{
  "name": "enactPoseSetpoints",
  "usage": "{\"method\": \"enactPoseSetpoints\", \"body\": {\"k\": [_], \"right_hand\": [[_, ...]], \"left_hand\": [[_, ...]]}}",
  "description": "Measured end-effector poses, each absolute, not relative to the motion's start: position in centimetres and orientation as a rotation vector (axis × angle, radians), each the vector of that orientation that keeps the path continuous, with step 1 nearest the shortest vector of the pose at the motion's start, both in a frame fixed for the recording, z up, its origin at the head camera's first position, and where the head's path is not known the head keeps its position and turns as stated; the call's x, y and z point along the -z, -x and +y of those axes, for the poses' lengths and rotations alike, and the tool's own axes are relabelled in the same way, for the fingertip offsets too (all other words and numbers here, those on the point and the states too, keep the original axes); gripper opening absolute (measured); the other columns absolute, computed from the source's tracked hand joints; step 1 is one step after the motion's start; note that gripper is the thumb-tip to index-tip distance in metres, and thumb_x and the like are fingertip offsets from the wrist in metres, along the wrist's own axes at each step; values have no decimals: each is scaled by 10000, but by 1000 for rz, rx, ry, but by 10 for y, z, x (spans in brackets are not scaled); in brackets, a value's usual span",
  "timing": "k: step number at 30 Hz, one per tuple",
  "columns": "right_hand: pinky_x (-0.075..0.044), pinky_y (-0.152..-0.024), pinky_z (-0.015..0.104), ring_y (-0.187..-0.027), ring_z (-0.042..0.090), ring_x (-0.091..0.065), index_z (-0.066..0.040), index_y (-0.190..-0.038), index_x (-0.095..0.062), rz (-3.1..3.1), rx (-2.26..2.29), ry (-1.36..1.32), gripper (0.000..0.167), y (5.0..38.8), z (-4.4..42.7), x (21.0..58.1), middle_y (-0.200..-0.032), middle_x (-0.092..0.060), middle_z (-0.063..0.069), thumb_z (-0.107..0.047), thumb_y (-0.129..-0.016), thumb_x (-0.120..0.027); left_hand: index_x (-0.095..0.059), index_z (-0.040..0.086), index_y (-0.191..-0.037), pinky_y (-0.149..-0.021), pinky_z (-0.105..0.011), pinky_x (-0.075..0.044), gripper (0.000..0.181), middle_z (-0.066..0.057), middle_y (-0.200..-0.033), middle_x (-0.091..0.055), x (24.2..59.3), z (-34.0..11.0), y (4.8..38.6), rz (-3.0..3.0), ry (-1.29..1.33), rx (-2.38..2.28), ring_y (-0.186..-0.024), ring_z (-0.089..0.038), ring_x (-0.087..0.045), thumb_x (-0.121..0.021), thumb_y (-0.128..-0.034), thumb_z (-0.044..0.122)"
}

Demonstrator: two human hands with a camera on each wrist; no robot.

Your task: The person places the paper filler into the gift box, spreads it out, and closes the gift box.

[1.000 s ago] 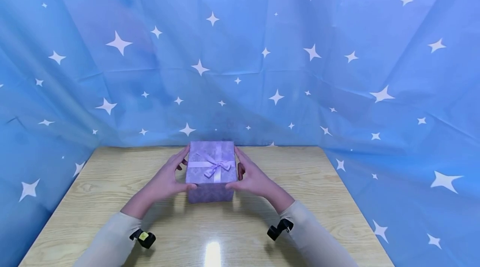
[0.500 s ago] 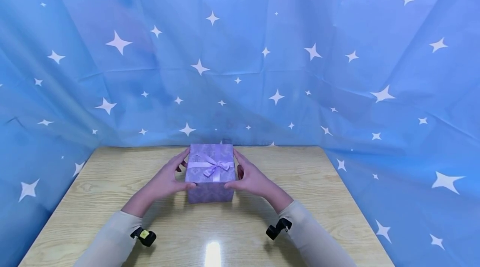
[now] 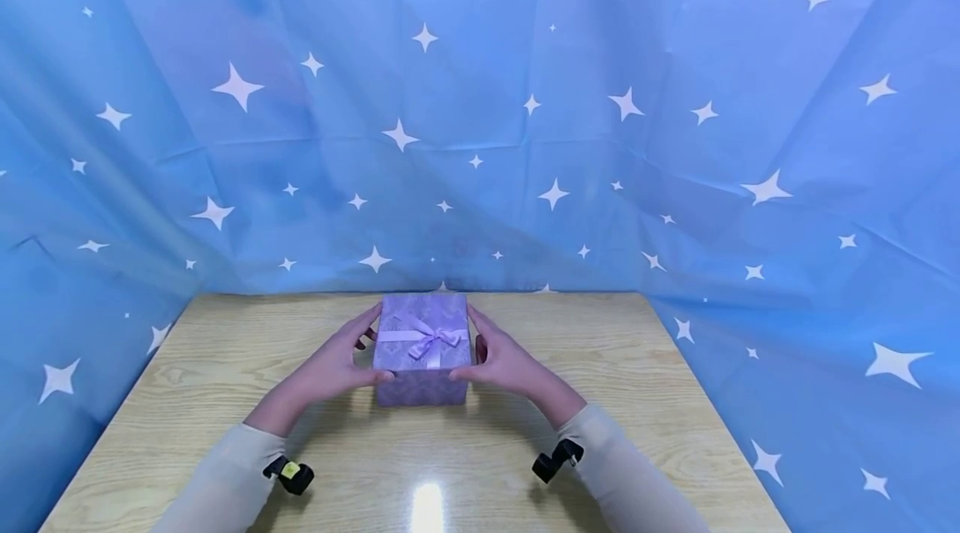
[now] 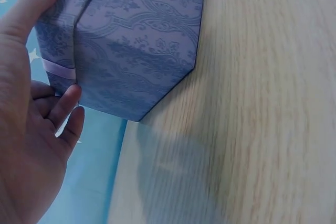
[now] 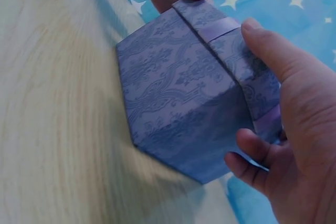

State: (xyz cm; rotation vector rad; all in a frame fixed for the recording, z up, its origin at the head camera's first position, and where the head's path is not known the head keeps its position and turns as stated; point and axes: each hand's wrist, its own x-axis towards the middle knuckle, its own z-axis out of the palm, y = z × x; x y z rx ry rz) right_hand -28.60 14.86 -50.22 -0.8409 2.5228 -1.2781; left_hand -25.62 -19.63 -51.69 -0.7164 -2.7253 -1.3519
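A purple patterned gift box (image 3: 422,390) stands on the table, topped by a lid (image 3: 401,312) with a pale ribbon and bow (image 3: 431,339). My left hand (image 3: 335,362) holds the lid from its left side, thumb at the front and fingers along the side. On the opposite side my right hand (image 3: 510,358) grips the lid the same way. Both wrist views show the lid's rim (image 5: 223,45) over the box's walls (image 4: 136,40), with a thin dark line where they meet. The box's inside is hidden.
The light wood table (image 3: 600,400) meets a blue star-printed curtain (image 3: 480,100) close behind the box. Curtain also hangs along both sides. A black camera (image 3: 288,475) sits on the left wrist and another camera (image 3: 558,460) on the right.
The lid's far edge has come down step by step, and the lid sits lower on the box. Both hands keep their hold and have barely shifted.
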Motion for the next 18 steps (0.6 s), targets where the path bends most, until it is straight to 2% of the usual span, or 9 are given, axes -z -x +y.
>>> {"method": "enactPoseSetpoints", "body": {"k": [3,8,11,15,18], "right_hand": [[-522,-673,322,-729,138,-538,-148,-1801,-76,2512,1296,829,1307,284,149,510,-888,-588,89,-457,-884,-955],[-587,-774,343,-850,169,-660,-257,-1803,-12,2481,1304,772,1343,281,148,518,-968,-684,41,-497,-875,-953],[-593,-739,358,-837,189,-661,-286,-1801,-8,2472,1321,758,1341,281,146,519,-936,-694,49,-491,-873,-955],[-564,-677,332,-777,168,-608,-268,-1803,-12,2475,1320,773,1333,281,146,519,-882,-647,55,-471,-882,-954],[-550,-680,311,-776,152,-592,-252,-1803,-6,2467,1315,775,1335,280,147,519,-899,-622,55,-466,-886,-952]], "left_hand": [[-214,49,-1771,-1009,-543,-549,1268,-187,-1526,-560,519,-196,255,-2734,704,1356,-1261,-325,-604,-975,-844,464],[-213,63,-1775,-1047,-576,-544,1308,-187,-1553,-546,524,-197,253,-2746,691,1316,-1287,-333,-598,-999,-810,466],[-215,72,-1776,-1071,-600,-533,1304,-193,-1550,-542,526,-197,253,-2743,684,1290,-1300,-341,-596,-997,-813,475],[-216,66,-1775,-1082,-628,-524,1295,-210,-1569,-525,526,-197,251,-2732,689,1286,-1320,-361,-589,-990,-823,479],[-201,86,-1781,-1099,-638,-511,1309,-200,-1628,-487,526,-197,250,-2732,691,1292,-1350,-364,-580,-990,-819,491]]}}
